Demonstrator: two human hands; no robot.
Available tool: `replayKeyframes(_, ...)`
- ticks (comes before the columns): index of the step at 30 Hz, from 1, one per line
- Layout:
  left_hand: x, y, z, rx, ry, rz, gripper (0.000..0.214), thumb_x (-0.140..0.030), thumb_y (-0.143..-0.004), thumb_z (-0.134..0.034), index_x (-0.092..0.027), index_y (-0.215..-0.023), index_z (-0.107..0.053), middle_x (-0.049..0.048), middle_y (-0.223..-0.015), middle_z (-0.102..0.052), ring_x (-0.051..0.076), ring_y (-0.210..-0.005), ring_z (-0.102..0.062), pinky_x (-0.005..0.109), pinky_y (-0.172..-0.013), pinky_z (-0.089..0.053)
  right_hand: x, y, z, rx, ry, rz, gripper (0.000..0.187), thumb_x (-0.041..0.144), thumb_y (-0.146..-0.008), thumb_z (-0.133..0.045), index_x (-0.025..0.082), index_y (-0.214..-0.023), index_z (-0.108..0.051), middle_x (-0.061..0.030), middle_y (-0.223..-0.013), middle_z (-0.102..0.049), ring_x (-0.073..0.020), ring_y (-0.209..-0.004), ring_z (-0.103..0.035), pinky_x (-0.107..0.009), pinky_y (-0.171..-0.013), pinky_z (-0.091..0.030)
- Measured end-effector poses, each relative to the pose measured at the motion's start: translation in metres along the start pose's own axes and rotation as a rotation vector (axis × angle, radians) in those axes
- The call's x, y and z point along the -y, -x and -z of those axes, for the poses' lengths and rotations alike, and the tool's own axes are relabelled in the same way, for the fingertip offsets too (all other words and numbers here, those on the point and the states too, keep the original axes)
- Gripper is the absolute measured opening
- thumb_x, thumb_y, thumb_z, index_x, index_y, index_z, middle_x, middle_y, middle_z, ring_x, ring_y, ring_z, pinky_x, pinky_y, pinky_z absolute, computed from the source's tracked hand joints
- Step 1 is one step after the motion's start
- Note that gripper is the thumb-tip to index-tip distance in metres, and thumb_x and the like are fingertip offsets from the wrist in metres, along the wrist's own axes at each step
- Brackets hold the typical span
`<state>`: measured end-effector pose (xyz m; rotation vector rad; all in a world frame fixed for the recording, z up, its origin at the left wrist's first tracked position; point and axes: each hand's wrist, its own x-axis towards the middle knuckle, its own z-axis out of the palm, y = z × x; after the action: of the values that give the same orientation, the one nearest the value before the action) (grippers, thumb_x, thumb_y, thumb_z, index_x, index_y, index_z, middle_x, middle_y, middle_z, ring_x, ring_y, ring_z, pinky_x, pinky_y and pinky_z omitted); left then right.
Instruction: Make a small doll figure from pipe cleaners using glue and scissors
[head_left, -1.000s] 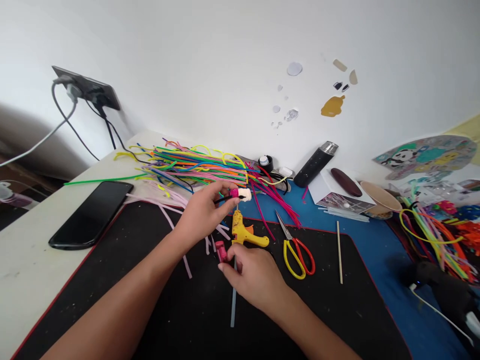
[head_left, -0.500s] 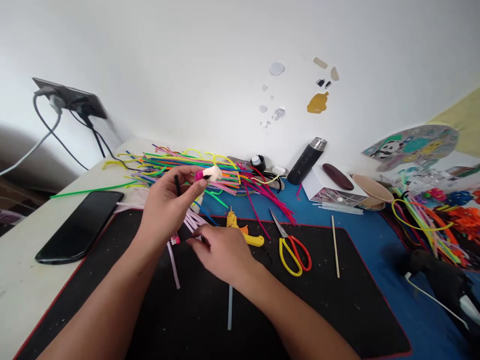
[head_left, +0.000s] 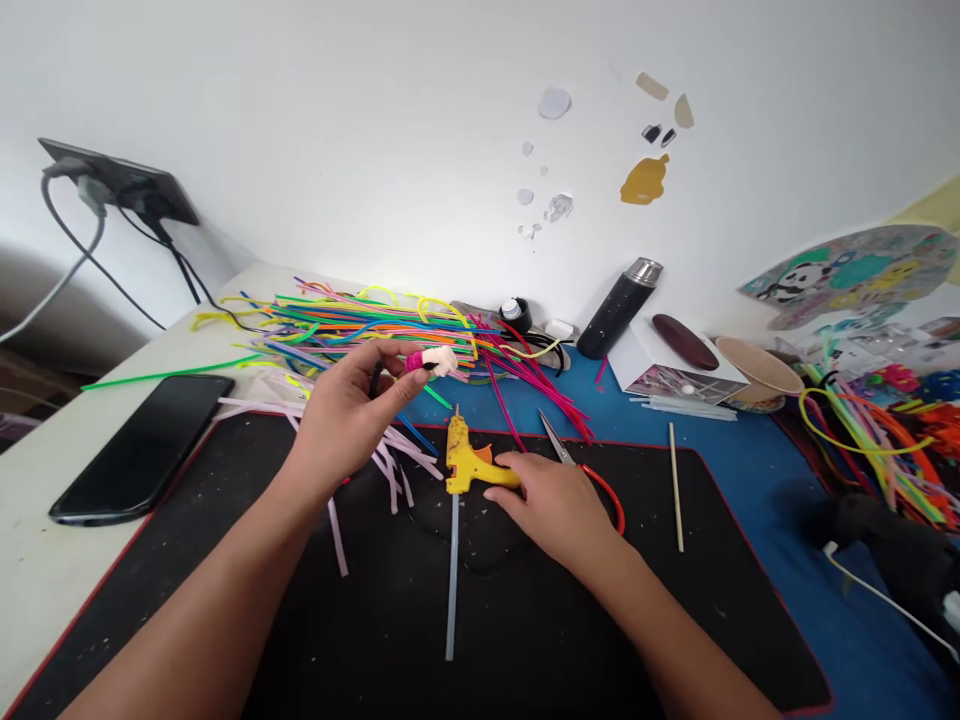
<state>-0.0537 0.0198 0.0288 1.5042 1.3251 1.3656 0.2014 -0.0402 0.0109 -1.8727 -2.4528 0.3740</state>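
My left hand (head_left: pixel 346 410) is closed, pinching a small piece wound from fuzzy craft stems (head_left: pixel 439 361) with a white end, a magenta band and a bit of black. Beside it, a yellow hot glue gun (head_left: pixel 463 465) lies on the black mat (head_left: pixel 360 640), nozzle toward the wall. A long translucent glue stick (head_left: pixel 452 590) sticks out of its back. The fingers of my right hand (head_left: pixel 562 508) are closed round the end of the gun's handle. Under that hand lie scissors (head_left: pixel 556 437), their yellow loop hidden and the red one showing.
Several pale lilac stems (head_left: pixel 390 470) lie near my left hand, below a heap of coloured pipe cleaners (head_left: pixel 360 322). A phone (head_left: pixel 142 450) rests at left. Toward the right are a wooden stick (head_left: pixel 676 490), a black flask (head_left: pixel 619 310) and a white box (head_left: pixel 637 365).
My right hand has moved right, away from the lilac stems, and taken hold of the glue gun's handle. My left hand has shifted slightly right with its piece.
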Motion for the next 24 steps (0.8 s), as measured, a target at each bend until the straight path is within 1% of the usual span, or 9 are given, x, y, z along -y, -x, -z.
replayKeyframes(2,-0.001,0.0,-0.001,0.004,-0.028,0.009,0.032,-0.047,-0.086,-0.078,-0.022,-0.105,-0.075,-0.0017,-0.077,-0.059,0.013,-0.063,-0.047,0.026,-0.056,-0.037,0.004,-0.003,-0.005,-0.002,0.029,0.021,0.017,0.033,-0.1,-0.07,0.026,-0.115,-0.075,-0.0037,-0.106,-0.083,-0.0235,-0.087,-0.078,-0.029,-0.064,-0.042)
replayKeyframes(4,-0.003,0.001,-0.002,0.009,-0.053,0.008,0.033,-0.047,-0.086,-0.078,-0.021,-0.106,-0.075,-0.0013,-0.077,-0.059,0.013,-0.063,-0.047,0.026,-0.057,-0.039,0.006,-0.005,-0.009,-0.007,0.038,0.038,0.013,0.031,-0.102,-0.067,0.025,-0.11,-0.075,-0.0026,-0.099,-0.083,-0.0223,-0.081,-0.077,-0.029,-0.061,-0.039)
replayKeyframes(6,-0.004,0.001,-0.003,0.017,-0.074,0.0,0.032,-0.046,-0.088,-0.077,-0.02,-0.108,-0.075,-0.001,-0.078,-0.06,0.013,-0.064,-0.048,0.026,-0.058,-0.04,0.004,-0.006,-0.013,-0.028,0.023,0.059,0.013,0.033,-0.103,-0.067,0.024,-0.109,-0.075,-0.0021,-0.097,-0.083,-0.0219,-0.078,-0.077,-0.03,-0.06,-0.037)
replayKeyframes(9,-0.005,0.002,-0.003,0.032,-0.102,-0.011,0.031,-0.044,-0.09,-0.076,-0.02,-0.11,-0.074,-0.0011,-0.077,-0.06,0.013,-0.064,-0.048,0.026,-0.059,-0.041,-0.001,-0.002,-0.016,-0.105,-0.055,0.064,0.016,0.035,-0.102,-0.067,0.024,-0.112,-0.074,-0.0021,-0.096,-0.084,-0.0215,-0.077,-0.077,-0.03,-0.061,-0.037)
replayKeyframes(13,-0.003,0.003,-0.003,0.039,-0.114,-0.022,0.031,-0.043,-0.09,-0.076,-0.02,-0.111,-0.074,-0.0015,-0.078,-0.059,0.013,-0.063,-0.046,0.026,-0.058,-0.039,0.002,0.006,-0.013,-0.16,-0.143,0.031,0.019,0.037,-0.101,-0.07,0.024,-0.114,-0.075,0.0,-0.082,-0.082,-0.019,-0.065,-0.074,-0.029,-0.059,-0.036)
replayKeyframes(17,-0.002,0.002,-0.004,0.01,-0.113,-0.003,0.031,-0.043,-0.089,-0.078,-0.021,-0.111,-0.075,-0.0016,-0.079,-0.06,0.012,-0.061,-0.044,0.026,-0.056,-0.036,0.022,0.008,-0.015,-0.093,-0.095,0.136,0.013,0.034,-0.099,-0.071,0.024,-0.108,-0.075,0.0001,-0.088,-0.083,-0.0205,-0.071,-0.076,-0.031,-0.059,-0.033)
replayKeyframes(19,-0.001,0.002,-0.005,0.011,-0.109,-0.002,0.031,-0.043,-0.089,-0.078,-0.021,-0.109,-0.074,-0.0015,-0.08,-0.061,0.012,-0.061,-0.045,0.026,-0.056,-0.037,0.032,0.007,-0.019,-0.031,-0.066,0.171,0.014,0.034,-0.1,-0.07,0.023,-0.108,-0.074,-0.001,-0.089,-0.083,-0.0216,-0.073,-0.077,-0.032,-0.059,-0.032)
replayKeyframes(21,0.0,0.002,-0.005,0.024,-0.116,-0.007,0.03,-0.044,-0.088,-0.078,-0.021,-0.108,-0.074,-0.0016,-0.079,-0.06,0.012,-0.061,-0.045,0.026,-0.055,-0.037,0.037,0.005,-0.023,-0.006,-0.049,0.167,0.015,0.035,-0.101,-0.069,0.023,-0.109,-0.074,-0.0017,-0.091,-0.084,-0.0223,-0.073,-0.077,-0.032,-0.059,-0.032)
replayKeyframes(24,0.001,0.003,-0.006,0.042,-0.152,-0.008,0.03,-0.046,-0.089,-0.076,-0.022,-0.108,-0.074,-0.0019,-0.078,-0.06,0.013,-0.062,-0.046,0.026,-0.055,-0.037,0.037,0.004,-0.026,-0.016,-0.034,0.138,0.016,0.037,-0.101,-0.069,0.023,-0.107,-0.073,-0.0019,-0.09,-0.083,-0.023,-0.072,-0.077,-0.033,-0.058,-0.03)
